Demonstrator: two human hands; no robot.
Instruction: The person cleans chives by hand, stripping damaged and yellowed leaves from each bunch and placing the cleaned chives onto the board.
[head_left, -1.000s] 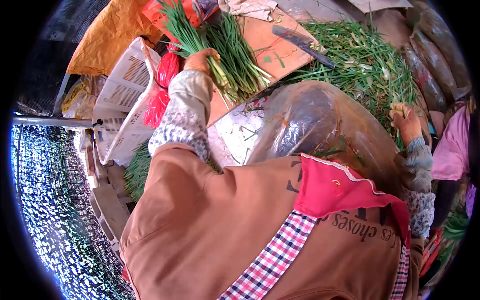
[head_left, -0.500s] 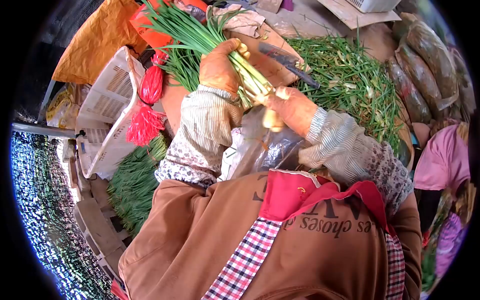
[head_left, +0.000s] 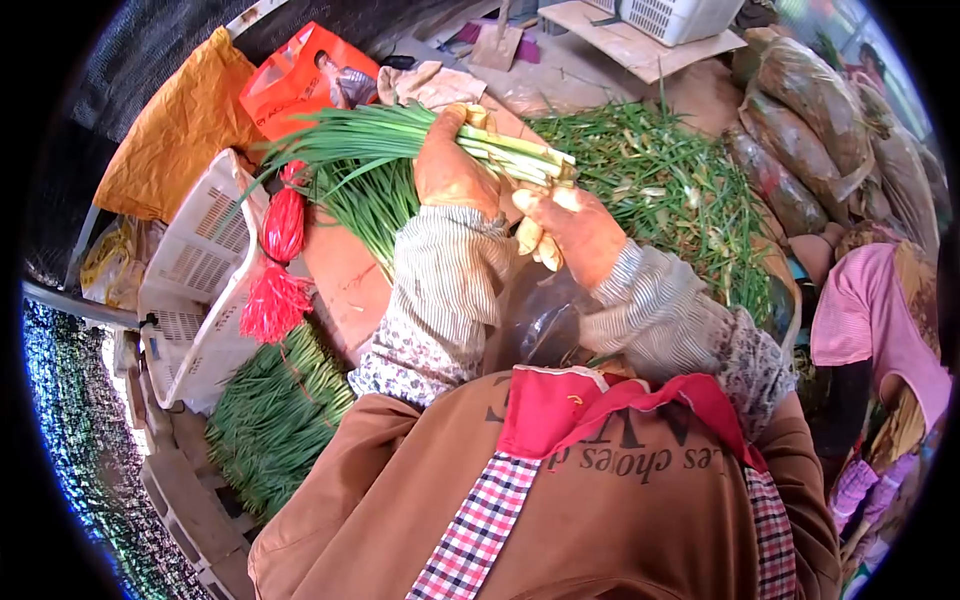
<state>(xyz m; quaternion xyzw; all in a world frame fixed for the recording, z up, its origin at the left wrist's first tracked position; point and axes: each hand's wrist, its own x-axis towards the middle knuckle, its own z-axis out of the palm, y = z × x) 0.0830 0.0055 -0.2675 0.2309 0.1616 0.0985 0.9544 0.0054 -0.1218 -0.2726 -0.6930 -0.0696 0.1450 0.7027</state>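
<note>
My left hand (head_left: 455,175), in an orange glove, is closed around a bunch of garlic chives (head_left: 365,138). Its green leaves point left and its pale stems (head_left: 520,158) point right. Just below the stem ends is my right hand (head_left: 582,232), also gloved, with its fingers curled closed. Whatever may be pinched in them is hidden. More loose chives (head_left: 365,205) lie on the reddish board (head_left: 340,275) behind my left forearm. Clear plastic (head_left: 545,315) shows between my forearms.
Green trimmings (head_left: 680,180) are heaped at the right. Red string (head_left: 283,225) hangs by a white crate (head_left: 195,255), with stacked chives (head_left: 275,415) below it. An orange-red bag (head_left: 300,85) and a cloth (head_left: 430,85) are at the back; filled plastic bags (head_left: 805,110) lie far right.
The chive bunch has tilted from a steep diagonal to nearly level. My right hand has shifted slightly at the stem ends. The dark knife seen on the board earlier is now hidden.
</note>
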